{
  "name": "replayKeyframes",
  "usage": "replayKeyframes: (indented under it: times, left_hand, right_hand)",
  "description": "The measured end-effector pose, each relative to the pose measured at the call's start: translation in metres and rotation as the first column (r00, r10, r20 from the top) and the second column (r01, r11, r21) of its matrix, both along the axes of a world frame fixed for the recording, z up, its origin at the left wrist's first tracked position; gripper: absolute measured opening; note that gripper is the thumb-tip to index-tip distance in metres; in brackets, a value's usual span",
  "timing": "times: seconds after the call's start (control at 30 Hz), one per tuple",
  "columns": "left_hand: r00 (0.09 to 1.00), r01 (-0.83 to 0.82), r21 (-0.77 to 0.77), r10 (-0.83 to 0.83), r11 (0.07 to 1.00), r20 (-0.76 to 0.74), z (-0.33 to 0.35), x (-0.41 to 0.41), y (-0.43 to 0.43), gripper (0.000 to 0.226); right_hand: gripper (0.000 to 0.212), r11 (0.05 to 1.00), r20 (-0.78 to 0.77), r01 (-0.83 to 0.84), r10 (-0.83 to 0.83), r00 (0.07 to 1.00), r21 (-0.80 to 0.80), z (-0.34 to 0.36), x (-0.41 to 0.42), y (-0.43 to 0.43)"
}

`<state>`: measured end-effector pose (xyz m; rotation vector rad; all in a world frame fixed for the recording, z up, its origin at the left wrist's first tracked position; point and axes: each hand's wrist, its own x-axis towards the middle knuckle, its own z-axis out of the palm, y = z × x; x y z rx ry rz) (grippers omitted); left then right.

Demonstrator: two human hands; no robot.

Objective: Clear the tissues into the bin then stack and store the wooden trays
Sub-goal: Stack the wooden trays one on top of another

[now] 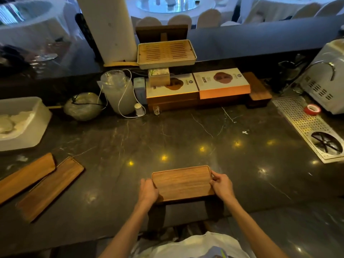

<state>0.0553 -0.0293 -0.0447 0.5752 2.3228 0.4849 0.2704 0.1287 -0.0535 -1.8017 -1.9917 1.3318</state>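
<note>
Hands grip one wooden tray (183,183) by its short ends, the left hand (149,190) and right hand (221,185) each closed on an edge, near the front of the dark tabletop (186,138). Two longer trays (50,187) lie well apart to the left, overlapping slightly. Stacked carelessly, unequal trays could slide off each other. Printing on the boxes (221,82) behind is too blurred to read.

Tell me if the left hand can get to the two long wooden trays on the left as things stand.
Probably yes, once it lets go. The left hand is gripping the short wooden tray together with the right hand. The bare countertop between it and the two long trays looks clear.
</note>
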Motion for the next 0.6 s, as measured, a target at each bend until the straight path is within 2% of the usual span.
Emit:
replayKeyframes:
  times: [0.3,0.6]
  left_hand:
    - [0.997,-0.072,0.07,0.075,0.995,-0.032,-0.003,0.007,0.002,0.026]
    - [0.993,-0.109,0.103,0.114,0.989,-0.042,-0.009,0.006,-0.001,0.028]
  right_hand:
    - [0.047,0.994,-0.005,-0.066,0.067,0.998,0.092,-0.013,-0.001,0.003]
    - [0.041,0.998,-0.114,0.009,-0.001,0.993,0.069,-0.02,0.002,0.0]
